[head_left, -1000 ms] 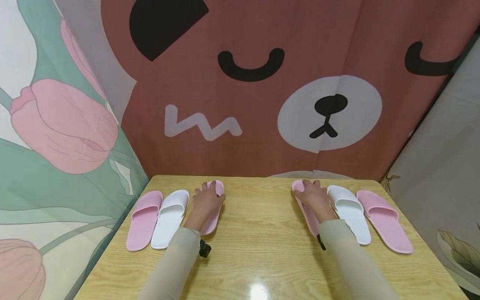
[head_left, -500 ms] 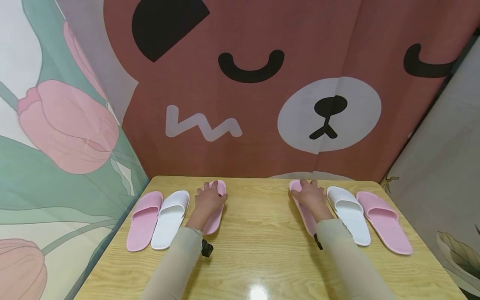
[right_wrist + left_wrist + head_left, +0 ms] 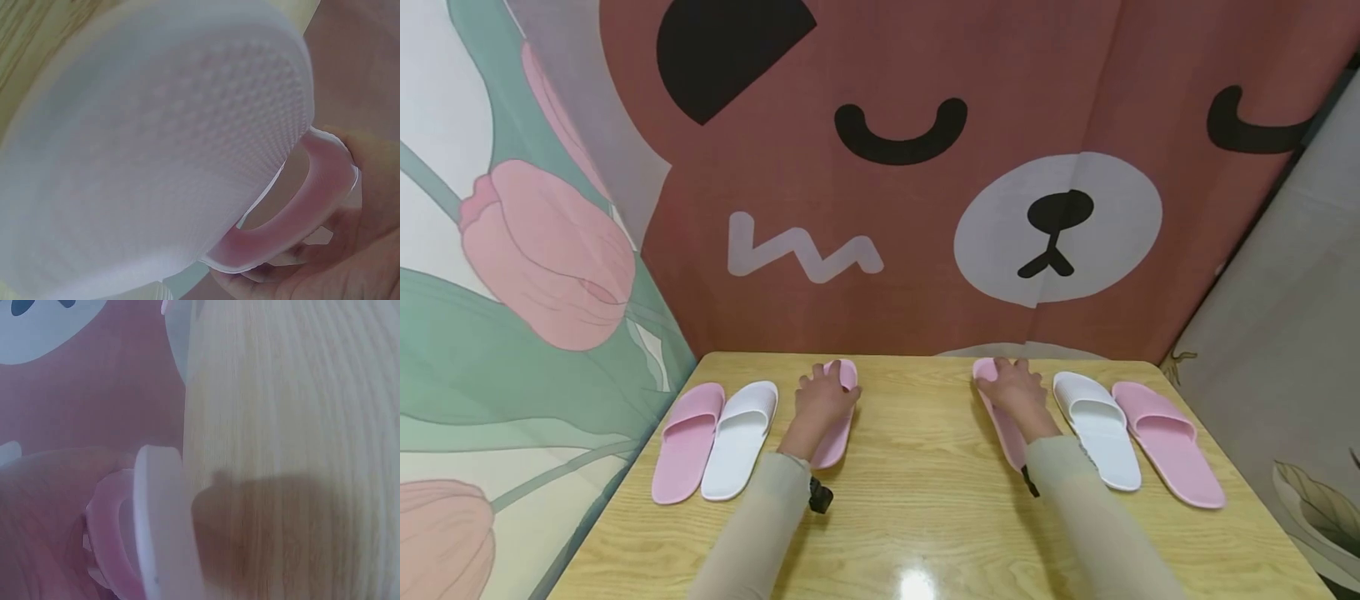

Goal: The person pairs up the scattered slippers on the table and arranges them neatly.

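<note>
My left hand [image 3: 824, 398] grips a pink slipper [image 3: 835, 442] over its strap, thumb on the side facing the table's middle. In the left wrist view that slipper's sole edge [image 3: 164, 525] is seen on end, with the hand [image 3: 37, 531] around the strap. Opposite it, my right hand [image 3: 1017, 393] holds a second pink slipper [image 3: 1007, 437] the same way. The right wrist view shows its dotted footbed [image 3: 169, 150] close up, and fingers [image 3: 300, 265] behind the strap. Both slippers point toward the back wall, and the hands cover most of their straps.
On the wooden table [image 3: 917, 500], a pink slipper [image 3: 683, 458] and a white slipper [image 3: 733, 454] lie at the left. A white slipper [image 3: 1108, 437] and a pink slipper [image 3: 1180, 454] lie at the right. A bear-print curtain [image 3: 917, 317] hangs behind.
Both hands have moved slightly inward with their pink slippers, the left one to the right and the right one to the left. The four outer slippers stay where they were.
</note>
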`<action>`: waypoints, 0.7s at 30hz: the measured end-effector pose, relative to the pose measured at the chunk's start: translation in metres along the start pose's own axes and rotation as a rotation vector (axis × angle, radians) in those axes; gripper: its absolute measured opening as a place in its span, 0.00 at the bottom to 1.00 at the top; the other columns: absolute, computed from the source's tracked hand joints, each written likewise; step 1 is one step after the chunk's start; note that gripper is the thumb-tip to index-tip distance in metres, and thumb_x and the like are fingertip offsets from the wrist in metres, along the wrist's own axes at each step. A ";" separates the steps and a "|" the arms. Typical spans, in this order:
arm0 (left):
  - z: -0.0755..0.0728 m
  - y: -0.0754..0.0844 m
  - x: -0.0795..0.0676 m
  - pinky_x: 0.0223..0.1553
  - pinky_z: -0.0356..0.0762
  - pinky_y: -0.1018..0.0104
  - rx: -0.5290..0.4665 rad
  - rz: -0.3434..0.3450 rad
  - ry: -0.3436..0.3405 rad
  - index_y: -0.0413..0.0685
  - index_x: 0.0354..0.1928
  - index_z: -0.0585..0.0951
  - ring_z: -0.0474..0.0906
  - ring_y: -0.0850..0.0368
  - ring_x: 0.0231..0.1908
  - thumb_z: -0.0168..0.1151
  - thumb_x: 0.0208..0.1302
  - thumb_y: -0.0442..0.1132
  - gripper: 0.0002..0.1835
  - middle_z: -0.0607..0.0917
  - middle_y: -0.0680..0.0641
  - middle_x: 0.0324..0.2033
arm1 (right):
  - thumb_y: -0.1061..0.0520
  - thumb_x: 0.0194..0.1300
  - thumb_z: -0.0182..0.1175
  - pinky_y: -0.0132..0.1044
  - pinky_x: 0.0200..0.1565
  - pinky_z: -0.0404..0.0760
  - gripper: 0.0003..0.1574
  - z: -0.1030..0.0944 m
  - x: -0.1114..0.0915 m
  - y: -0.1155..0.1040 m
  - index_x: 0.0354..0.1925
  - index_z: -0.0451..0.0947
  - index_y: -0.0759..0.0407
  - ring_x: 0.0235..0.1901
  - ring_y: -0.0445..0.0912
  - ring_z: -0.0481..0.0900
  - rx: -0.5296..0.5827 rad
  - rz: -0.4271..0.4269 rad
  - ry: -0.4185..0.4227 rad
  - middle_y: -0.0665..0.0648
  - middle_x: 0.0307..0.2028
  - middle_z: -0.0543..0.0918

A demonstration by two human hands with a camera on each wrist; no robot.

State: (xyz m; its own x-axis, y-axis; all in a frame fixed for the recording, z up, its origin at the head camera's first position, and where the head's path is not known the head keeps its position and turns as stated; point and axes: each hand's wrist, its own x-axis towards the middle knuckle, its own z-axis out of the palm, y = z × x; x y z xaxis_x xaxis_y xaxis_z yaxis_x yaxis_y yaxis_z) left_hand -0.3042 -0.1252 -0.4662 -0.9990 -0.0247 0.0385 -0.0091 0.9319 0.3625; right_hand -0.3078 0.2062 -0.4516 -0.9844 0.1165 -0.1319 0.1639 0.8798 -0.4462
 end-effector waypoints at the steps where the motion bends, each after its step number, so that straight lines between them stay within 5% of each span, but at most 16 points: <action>1: 0.000 0.001 0.000 0.55 0.72 0.36 -0.003 0.000 -0.001 0.47 0.75 0.64 0.68 0.28 0.60 0.60 0.67 0.61 0.41 0.68 0.32 0.66 | 0.36 0.70 0.53 0.75 0.59 0.62 0.49 0.000 0.000 -0.001 0.78 0.54 0.58 0.65 0.80 0.57 0.001 -0.001 -0.001 0.78 0.72 0.53; 21: 0.007 0.017 0.009 0.59 0.69 0.36 -0.022 0.022 -0.014 0.49 0.77 0.62 0.66 0.28 0.62 0.60 0.67 0.62 0.43 0.66 0.34 0.69 | 0.36 0.71 0.54 0.74 0.59 0.64 0.47 0.003 0.004 -0.012 0.77 0.57 0.59 0.65 0.78 0.59 0.011 -0.005 0.009 0.77 0.71 0.56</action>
State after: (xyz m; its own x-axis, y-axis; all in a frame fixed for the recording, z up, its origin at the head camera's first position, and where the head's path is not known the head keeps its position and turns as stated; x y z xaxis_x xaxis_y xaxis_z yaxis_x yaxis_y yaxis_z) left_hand -0.3134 -0.1071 -0.4667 -0.9994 0.0010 0.0338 0.0139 0.9239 0.3824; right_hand -0.3130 0.1948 -0.4496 -0.9857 0.1169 -0.1215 0.1601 0.8754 -0.4562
